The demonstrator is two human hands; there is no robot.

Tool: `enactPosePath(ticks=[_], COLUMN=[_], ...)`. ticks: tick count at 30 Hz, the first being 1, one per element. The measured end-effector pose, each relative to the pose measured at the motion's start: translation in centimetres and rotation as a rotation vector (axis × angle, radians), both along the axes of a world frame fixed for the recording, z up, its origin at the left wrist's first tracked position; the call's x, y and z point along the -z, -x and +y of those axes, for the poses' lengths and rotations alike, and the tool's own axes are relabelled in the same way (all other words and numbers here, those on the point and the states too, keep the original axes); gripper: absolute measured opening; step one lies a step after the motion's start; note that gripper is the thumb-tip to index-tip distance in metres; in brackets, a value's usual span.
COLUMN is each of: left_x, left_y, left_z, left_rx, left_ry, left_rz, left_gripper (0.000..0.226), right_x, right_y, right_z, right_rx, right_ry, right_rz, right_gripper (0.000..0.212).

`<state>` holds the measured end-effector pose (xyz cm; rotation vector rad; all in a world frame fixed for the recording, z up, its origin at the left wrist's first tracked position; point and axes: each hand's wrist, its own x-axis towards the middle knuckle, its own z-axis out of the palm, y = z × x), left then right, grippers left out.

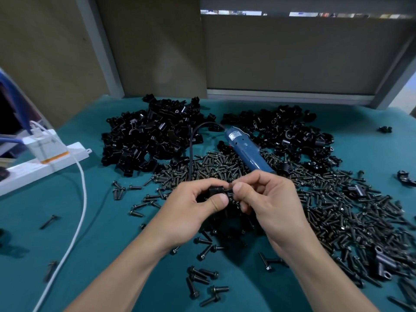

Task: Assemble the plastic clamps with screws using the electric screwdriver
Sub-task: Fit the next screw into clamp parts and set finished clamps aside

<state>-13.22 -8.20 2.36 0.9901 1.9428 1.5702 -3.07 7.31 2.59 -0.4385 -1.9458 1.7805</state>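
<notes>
The teal cloth-covered table (112, 233) carries all parts. The blue cylindrical electric screwdriver (245, 149) lies on its side on the table, pointing its lower end towards the hands, and serves as the reference here.

- Left of the screwdriver and slightly beyond it: a large heap of black plastic clamp pieces (148, 136).
- Right of the screwdriver: a second, flatter heap of clamp pieces (292, 136).
- Under the screwdriver and spreading to its near right: a wide layer of loose dark flanged screws (337, 210).
- Far left of the screwdriver: a white power strip (45, 163) with a white cable (81, 199) running towards the near edge.
- From the screwdriver's far end: a black cord (191, 149) curves left and then towards the viewer.

Just in front of the screwdriver's lower end, both hands are raised above the screws. The left hand (191, 212) grips a single black plastic clamp (215, 191), thumb and fingers curled round it. The right hand (270, 203) pinches a dark screw (228, 190) between thumb and forefinger. The screw's free end meets the side of the clamp; its seating depth cannot be determined.
</notes>
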Motion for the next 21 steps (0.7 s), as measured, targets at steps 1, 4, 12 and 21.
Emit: enactPosePath(ticks=[1, 4, 12, 21], left_x=[0.0, 0.1, 0.5, 0.3], left_y=[0.0, -0.1, -0.6, -0.2], left_z=[0.0, 0.0, 0.0, -0.1], left_rx=[-0.011, -0.044, -0.004, -0.056], left_ry=[0.01, 0.061, 0.098, 0.065], left_rz=[0.02, 0.072, 0.14, 0.084], left_gripper=[0.017, 0.016, 0.012, 0.012], right_x=[0.1, 0.5, 0.8, 0.8], right_y=[0.1, 0.3, 0.6, 0.7], right_z=[-0.1, -0.3, -1.1, -1.0], right_rx=[0.008, 0.04, 0.004, -0.004], right_ry=[-0.008, -0.011, 0.099, 0.099], right_rz=[0.0, -0.003, 0.0, 0.037], right_gripper=[0.01, 0.012, 0.018, 0.02])
